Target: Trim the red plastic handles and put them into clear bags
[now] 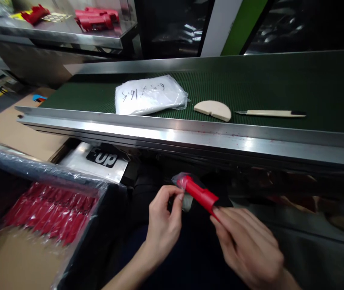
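In the lower middle, my right hand (246,241) grips the near end of a red plastic part (200,193), which tilts up and to the left. Its far end sits inside the mouth of a clear plastic bag (181,180). With thumb and forefinger, my left hand (165,215) pinches the edge of that bag. Most of the bag is hard to make out against the dark clothing behind it.
Across the front runs a green conveyor belt (99,90) with a metal rail. On it lie a white bag packet (147,96), a cream half-disc (212,109) and a craft knife (270,113). A plastic-lined box (99,225) at left holds bagged red parts (51,209). More red parts (96,19) rest on a steel table.
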The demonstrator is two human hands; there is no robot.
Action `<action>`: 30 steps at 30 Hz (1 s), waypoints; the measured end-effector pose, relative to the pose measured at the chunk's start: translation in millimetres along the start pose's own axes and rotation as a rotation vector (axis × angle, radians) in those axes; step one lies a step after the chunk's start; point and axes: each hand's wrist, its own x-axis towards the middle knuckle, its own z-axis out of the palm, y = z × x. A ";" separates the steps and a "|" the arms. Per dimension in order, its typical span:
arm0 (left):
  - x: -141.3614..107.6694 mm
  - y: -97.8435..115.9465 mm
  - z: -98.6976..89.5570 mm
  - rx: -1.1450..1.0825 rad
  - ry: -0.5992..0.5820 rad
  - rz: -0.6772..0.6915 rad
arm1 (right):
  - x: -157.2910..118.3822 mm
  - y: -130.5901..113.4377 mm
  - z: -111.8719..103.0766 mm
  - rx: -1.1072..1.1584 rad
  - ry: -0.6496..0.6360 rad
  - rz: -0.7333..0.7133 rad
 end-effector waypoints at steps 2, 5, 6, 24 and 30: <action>-6.9 -3.1 5.0 -0.022 0.020 -0.017 | -4.4 -9.3 11.0 0.132 0.064 0.317; -10.5 -5.1 6.3 -0.052 0.054 -0.030 | -11.3 -15.0 23.1 0.284 0.037 0.578; -9.6 -5.3 4.5 -0.056 0.069 -0.032 | -12.1 -13.3 25.0 0.308 0.016 0.531; -2.6 -25.1 -29.1 0.123 0.114 -0.034 | -1.4 -12.5 44.1 0.261 -0.196 0.009; -10.2 -27.7 -23.1 0.074 0.195 -0.035 | -15.5 -40.8 67.1 0.308 0.039 0.512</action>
